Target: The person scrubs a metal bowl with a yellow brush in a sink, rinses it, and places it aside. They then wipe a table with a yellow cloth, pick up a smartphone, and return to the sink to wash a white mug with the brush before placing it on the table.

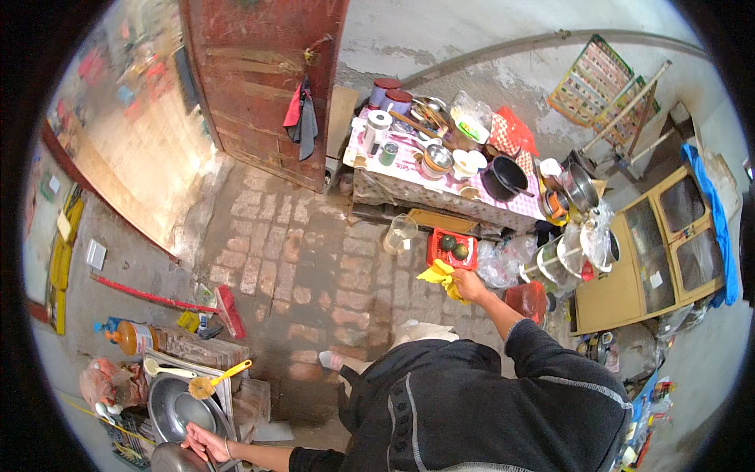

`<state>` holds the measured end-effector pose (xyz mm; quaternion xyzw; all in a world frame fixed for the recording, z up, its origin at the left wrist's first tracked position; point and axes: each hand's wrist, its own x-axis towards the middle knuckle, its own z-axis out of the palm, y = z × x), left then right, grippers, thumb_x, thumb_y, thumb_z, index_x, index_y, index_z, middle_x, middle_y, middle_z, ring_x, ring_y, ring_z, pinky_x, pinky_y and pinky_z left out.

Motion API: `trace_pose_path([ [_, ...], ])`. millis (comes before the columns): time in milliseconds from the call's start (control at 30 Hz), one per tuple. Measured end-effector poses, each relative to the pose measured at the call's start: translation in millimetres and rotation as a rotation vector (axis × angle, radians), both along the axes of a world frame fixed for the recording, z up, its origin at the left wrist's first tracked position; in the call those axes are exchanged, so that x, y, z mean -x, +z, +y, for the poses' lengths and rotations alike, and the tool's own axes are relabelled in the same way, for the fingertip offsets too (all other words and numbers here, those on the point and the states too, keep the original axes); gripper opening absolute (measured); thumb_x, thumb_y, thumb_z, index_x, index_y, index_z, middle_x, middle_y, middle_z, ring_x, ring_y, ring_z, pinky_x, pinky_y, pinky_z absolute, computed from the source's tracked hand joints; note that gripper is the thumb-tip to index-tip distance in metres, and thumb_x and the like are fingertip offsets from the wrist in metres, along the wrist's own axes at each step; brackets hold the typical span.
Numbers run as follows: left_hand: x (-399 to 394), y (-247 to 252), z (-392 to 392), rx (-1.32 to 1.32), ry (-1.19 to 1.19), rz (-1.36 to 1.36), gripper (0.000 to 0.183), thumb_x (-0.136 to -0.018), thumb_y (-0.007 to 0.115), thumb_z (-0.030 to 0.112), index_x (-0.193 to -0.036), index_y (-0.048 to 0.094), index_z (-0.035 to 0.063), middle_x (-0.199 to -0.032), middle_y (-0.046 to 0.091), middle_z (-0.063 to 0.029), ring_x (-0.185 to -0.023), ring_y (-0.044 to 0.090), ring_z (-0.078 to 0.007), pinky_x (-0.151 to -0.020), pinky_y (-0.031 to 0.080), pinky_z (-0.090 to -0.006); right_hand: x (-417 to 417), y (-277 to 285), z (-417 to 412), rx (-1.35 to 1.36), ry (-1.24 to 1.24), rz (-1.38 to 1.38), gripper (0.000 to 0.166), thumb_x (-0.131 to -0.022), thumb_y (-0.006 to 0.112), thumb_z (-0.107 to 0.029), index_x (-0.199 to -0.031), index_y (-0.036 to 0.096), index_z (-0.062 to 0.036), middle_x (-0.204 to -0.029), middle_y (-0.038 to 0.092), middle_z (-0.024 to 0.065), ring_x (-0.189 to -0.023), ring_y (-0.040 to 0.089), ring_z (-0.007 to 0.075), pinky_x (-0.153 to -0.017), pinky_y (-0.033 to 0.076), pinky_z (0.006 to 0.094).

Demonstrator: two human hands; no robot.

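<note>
My right hand is closed on a yellow cloth, held out above the brick floor beside a red plastic basket with dark green round vegetables or fruits in it. At the lower left, my left hand is at the edge of a metal pot or lid; whether its fingers grip it is not plain. A metal basin lies just beyond that hand. A yellow-handled scrub brush and a pale ladle or spoon rest across the basin's far rim.
Ahead stands a cloth-covered table with a black pot, bowls, a kettle and canisters. A clear plastic container stands on the floor. A red broom leans at left, a wooden door stands ajar, and a cabinet is at right.
</note>
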<state>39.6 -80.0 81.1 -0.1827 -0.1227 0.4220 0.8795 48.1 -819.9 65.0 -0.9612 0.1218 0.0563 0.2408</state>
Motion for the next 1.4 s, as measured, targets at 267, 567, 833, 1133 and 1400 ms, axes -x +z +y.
trace_pose_path([
  [267,-30.8,27.5,-84.2,-0.101,-0.046,0.151,0.027,-0.087,0.028,0.008,-0.105,0.047,-0.0018,-0.044,0.031,0.0004,-0.055,0.034,-0.0131,-0.077,0.023,-0.0418,40.3,-35.4,-74.7,-0.080,-0.192,0.010,0.030,-0.078,0.051,-0.007,-0.107,0.059,-0.0052,-0.112,0.056,0.0172,-0.103,0.054,0.0335,-0.091,0.042,0.0390],
  [567,-98.7,33.1,-287.4,-0.163,-0.502,0.391,0.029,-0.085,0.035,0.007,-0.108,0.050,-0.0006,-0.048,0.028,0.0016,-0.056,0.031,-0.0124,-0.074,0.025,-0.0368,224.9,-104.5,-201.0,-0.353,-0.930,0.140,0.028,-0.076,0.054,-0.010,-0.103,0.062,-0.0054,-0.103,0.061,0.0181,-0.096,0.057,0.0337,-0.087,0.044,0.0365],
  [833,-195.5,36.7,-489.6,-0.094,-0.882,0.828,0.031,-0.086,0.039,0.008,-0.112,0.053,-0.0018,-0.048,0.028,0.0076,-0.053,0.028,-0.0081,-0.066,0.025,-0.0331,302.7,-133.5,-224.2,-0.461,-1.386,0.121,0.033,-0.074,0.052,-0.010,-0.106,0.063,-0.0103,-0.090,0.064,0.0201,-0.083,0.063,0.0299,-0.072,0.049,0.0357],
  [1133,-281.2,-60.9,-653.8,0.709,-1.007,1.266,0.015,-0.077,0.046,0.005,-0.077,0.061,0.0042,-0.053,0.053,-0.0051,-0.049,0.039,-0.0161,-0.068,0.026,-0.0385,270.4,-164.9,-306.7,-0.445,-1.369,0.049,0.029,-0.081,0.052,-0.009,-0.107,0.060,-0.0016,-0.098,0.065,0.0148,-0.089,0.061,0.0208,-0.078,0.045,0.0298],
  [1400,-278.9,-123.4,-826.4,0.753,-0.896,1.768,0.025,-0.081,0.041,0.010,-0.072,0.064,0.0070,-0.048,0.054,-0.0082,-0.055,0.049,-0.0204,-0.069,0.029,-0.0398,251.0,-122.1,-434.4,-0.467,-1.416,-0.030,0.028,-0.080,0.050,-0.009,-0.106,0.060,-0.0025,-0.096,0.064,0.0161,-0.091,0.061,0.0246,-0.080,0.046,0.0329],
])
